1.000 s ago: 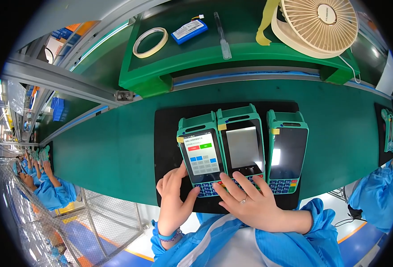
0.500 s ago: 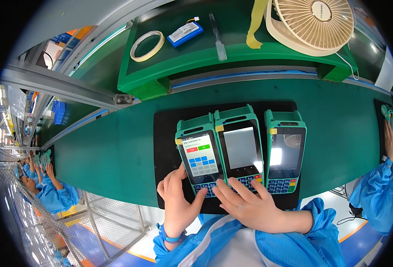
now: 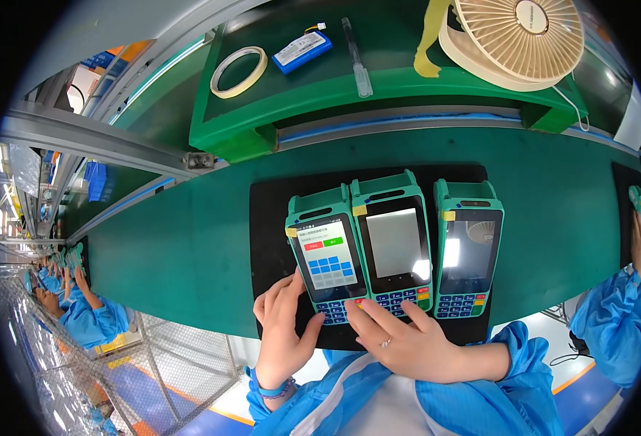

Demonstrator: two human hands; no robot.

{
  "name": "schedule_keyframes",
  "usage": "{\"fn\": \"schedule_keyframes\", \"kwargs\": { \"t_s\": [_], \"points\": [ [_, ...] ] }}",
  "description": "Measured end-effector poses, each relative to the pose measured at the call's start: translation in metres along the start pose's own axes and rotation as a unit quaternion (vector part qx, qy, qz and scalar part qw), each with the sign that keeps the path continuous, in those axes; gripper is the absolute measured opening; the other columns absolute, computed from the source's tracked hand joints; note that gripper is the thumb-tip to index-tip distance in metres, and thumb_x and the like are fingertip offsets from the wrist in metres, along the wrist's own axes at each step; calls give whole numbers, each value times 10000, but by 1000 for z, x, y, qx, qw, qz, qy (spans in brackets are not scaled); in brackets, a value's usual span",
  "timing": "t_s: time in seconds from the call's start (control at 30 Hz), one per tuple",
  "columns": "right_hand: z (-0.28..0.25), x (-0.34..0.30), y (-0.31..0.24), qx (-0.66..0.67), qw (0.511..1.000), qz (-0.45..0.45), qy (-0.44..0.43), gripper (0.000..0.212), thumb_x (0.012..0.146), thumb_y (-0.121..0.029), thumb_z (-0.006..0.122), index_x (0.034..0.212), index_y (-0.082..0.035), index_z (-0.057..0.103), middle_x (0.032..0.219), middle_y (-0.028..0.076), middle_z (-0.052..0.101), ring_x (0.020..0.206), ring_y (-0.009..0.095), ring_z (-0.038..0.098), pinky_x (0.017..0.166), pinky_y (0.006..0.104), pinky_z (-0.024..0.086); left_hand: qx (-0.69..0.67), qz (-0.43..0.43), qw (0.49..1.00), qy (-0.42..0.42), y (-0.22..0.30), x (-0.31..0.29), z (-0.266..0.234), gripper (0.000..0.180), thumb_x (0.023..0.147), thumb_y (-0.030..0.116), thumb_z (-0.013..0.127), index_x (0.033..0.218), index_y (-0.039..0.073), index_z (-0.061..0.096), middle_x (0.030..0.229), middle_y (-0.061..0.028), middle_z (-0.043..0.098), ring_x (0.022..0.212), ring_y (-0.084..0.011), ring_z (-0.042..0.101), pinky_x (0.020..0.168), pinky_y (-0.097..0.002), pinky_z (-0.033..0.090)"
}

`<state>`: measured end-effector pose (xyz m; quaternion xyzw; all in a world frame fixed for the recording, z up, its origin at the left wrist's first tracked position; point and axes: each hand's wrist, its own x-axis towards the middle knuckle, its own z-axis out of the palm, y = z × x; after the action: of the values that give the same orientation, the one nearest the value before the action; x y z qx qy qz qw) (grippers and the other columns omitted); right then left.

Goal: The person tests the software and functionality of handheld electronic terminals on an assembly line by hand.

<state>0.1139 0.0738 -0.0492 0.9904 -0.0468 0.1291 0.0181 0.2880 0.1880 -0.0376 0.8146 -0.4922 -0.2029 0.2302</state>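
Observation:
Three green handheld card terminals stand side by side on a black mat (image 3: pixel 269 218). The left terminal (image 3: pixel 327 251) shows a lit screen with a red and a green button above rows of blue and grey tiles. A pale grey screen glows on the middle terminal (image 3: pixel 394 243); the right terminal (image 3: pixel 468 247) has a dark, reflecting screen. My left hand (image 3: pixel 282 338) grips the lower left edge of the left terminal, fingers along its side and thumb by the keypad. My right hand (image 3: pixel 407 341) reaches over the keypads of the left and middle terminals, fingers stretched out and apart, holding nothing.
On a green shelf (image 3: pixel 298 116) behind are a tape roll (image 3: pixel 239 73), a blue battery pack (image 3: pixel 302 52), a capped pen (image 3: pixel 357 58), yellow tape (image 3: pixel 428 43) and a beige fan (image 3: pixel 524 40). Co-workers in blue sleeves (image 3: pixel 618 320) work at both sides of the green bench.
My left thumb has drawn back from the keys toward the terminal's lower left corner. My right fingers have shifted slightly over the keypads. One more tile at the grid's right looks blue.

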Motion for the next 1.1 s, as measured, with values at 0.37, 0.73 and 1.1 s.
{"fn": "schedule_keyframes", "kwargs": {
  "t_s": [0.37, 0.73, 1.1],
  "points": [
    [-1, 1, 2, 43, 999, 18, -28, 251, 840, -261, 575, 1044, -142, 659, 1255, -7, 534, 1256, 147, 376, 978, 367, 285, 55, -15, 998, 34, 9, 0, 13, 802, 680, 130, 730, 1350, -7, 312, 1100, -137, 519, 1098, -264, 457, 957, -406, 226],
    [-4, 0, 1, -6, 1000, 10, -17, 270, 854, -304, 570, 1018, -108, 658, 1250, -5, 545, 1240, 126, 401, 994, 343, 266, 27, -10, 999, -24, 0, -11, 5, 758, 735, 59, 666, 1381, -11, 276, 1217, -146, 495, 1200, -283, 416, 1030, -435, 179],
    [-3, -6, 5, 26, 999, 8, -36, 336, 848, -339, 583, 1133, -162, 615, 1304, -21, 494, 1250, 131, 366, 1028, 388, 183, 24, -35, 999, 19, 9, -7, 17, 804, 679, 145, 739, 1352, -1, 323, 1237, -163, 471, 1192, -288, 400, 1008, -429, 184]
  ]
}}
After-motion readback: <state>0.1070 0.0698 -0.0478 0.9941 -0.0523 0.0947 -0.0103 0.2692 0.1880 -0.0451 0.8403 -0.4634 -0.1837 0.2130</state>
